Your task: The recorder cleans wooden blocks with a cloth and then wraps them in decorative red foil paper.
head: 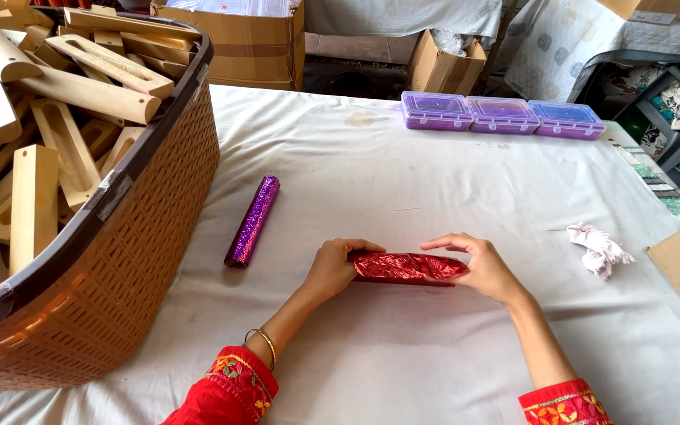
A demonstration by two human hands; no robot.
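Closest to the camera are two red sleeves with bright stitching, and a thin gold bangle [264, 343] sits on the left wrist. Just past them, both hands meet on a white tablecloth [403, 354].

The left hand [332, 266] is curled around one end of a red foil stick [405, 267]. Its fingers are closed on that end. The right hand [478, 264] is at the other end. Its fingers are bent over the top and its thumb is underneath, so it is partly closed and pinching the foil there.

The red foil stick lies flat on the cloth, in the middle of the table, between the two hands. It is long and thin. The foil is shiny and crinkly, with lots of little folds. It looks like the red foil already covers most of the stick, and I think the ends are the part not yet finished, because the hands are pressing there.

A little further away, to the left, lies a purple foil stick [253, 220]. It looks smooth and neat, so it seems to be all done. Off to the right is a crumpled white and pink scrap [598, 248].

On the left stands a big brown basket [120, 267] full of bare wooden sticks [33, 201]. Those seem to be waiting for foil, so a lot is left.

At the far edge of the table sit three purple plastic boxes [501, 114] in a row. Behind the table are cardboard boxes [249, 43].
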